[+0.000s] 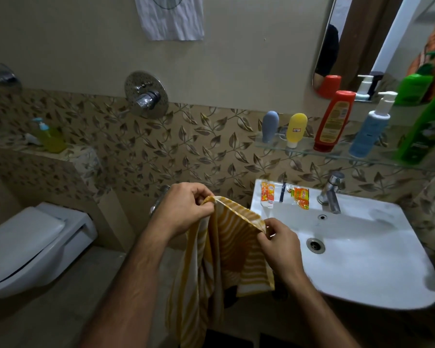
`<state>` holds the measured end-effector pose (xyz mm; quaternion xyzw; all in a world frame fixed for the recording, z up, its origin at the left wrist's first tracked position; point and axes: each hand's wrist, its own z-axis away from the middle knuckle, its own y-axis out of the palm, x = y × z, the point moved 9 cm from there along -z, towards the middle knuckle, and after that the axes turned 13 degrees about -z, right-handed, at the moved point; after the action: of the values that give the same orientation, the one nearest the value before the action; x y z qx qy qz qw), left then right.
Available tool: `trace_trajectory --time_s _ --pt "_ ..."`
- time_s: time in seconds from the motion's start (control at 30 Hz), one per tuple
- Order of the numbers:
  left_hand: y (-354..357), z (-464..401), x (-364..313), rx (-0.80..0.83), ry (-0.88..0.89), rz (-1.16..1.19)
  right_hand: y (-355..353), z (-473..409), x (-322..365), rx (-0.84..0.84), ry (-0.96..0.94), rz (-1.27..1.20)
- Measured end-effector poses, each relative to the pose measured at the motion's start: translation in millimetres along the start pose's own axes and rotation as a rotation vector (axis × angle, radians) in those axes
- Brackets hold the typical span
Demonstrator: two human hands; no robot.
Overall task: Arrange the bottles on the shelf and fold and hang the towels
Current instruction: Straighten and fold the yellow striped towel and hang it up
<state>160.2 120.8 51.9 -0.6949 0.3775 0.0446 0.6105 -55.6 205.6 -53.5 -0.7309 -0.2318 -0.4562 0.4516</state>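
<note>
Toilet [30,244] left, sink [357,249] right, bottles [334,120] on shelf [299,148] above sink.

Five shelf bottles [334,120], one towel [226,249].

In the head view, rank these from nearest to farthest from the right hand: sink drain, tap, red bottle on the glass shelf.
From the right hand:
1. Sink drain, just to its right in the basin.
2. Tap, farther back at the basin's rear edge.
3. Red bottle, above on the glass shelf against the wall.
</note>
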Motion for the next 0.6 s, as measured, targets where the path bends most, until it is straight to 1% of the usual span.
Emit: trace_trajectory --time_s 0.07,0.17,0.27,0.33,0.4,0.47,0.5,0.57,0.6 --pt "-6.3 -1.5 10.3 -0.015 -0.048 -0.014 0.3 1.1 -0.5 0.008 -0.050 -0.018" --pt "-11.3 -2.1 23.6 -0.034 -0.113 -0.015 3.0 6.5 8.9 0.058 -0.185 -0.032" --pt "-17.4 -2.3 37.4 -0.065 -0.201 -0.029 -4.7 9.8 16.0 0.041 -0.271 -0.089" --pt "-22.5 -1.9 44.8 -0.096 -0.254 -0.035 -8.7 12.3 22.1 0.030 -0.348 -0.066" --pt "-23.0 -2.2 43.6 -0.097 -0.255 -0.029 -8.2 13.4 24.1 0.034 -0.388 0.000" --pt "-22.9 -2.1 36.6 -0.096 -0.233 -0.006 -5.5 11.2 18.8 0.059 -0.338 -0.016" --pt "-24.2 -2.4 33.0 -0.107 -0.221 0.005 -3.3 9.0 13.8 0.101 -0.282 -0.099" --pt "-28.9 -3.0 28.0 -0.130 -0.211 0.011 2.2 5.9 4.6 0.212 -0.151 -0.346" --pt "-31.2 -3.6 26.7 -0.139 -0.214 0.011 2.1 5.6 2.2 0.239 -0.105 -0.453"
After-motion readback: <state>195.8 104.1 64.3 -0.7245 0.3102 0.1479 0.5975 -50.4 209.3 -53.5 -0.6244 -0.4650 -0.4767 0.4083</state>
